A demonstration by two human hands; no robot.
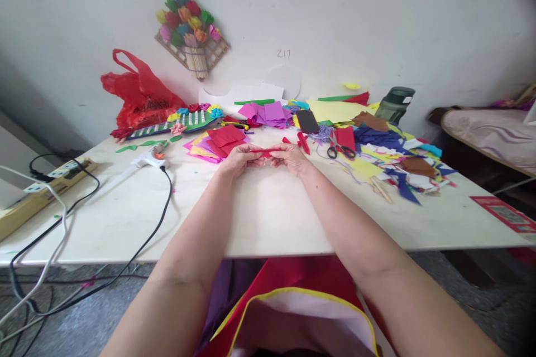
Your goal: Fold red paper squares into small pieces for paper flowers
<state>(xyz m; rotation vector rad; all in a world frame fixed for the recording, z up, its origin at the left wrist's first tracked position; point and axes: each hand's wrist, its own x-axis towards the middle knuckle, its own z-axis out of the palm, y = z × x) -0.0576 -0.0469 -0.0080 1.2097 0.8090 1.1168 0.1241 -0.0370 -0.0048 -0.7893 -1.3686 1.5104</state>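
Both hands meet over the middle of the table (276, 217), pinching a narrow strip of red paper (267, 153) between them. My left hand (239, 160) is closed on its left end, my right hand (290, 159) on its right end. Fingers cover part of the strip. Just behind my left hand lies a fanned stack of coloured paper squares (226, 139), red on top. Small rolled red paper pieces (303, 143) rest beyond my right hand. To the right of them are black-handled scissors (340, 148).
A white glue gun (148, 160) with a black cord lies left, near a power strip (62, 178). Paper scraps (410, 162) heap at right, a phone (307, 121) and green bottle (395, 105) behind. A red plastic bag (142, 92) stands back left.
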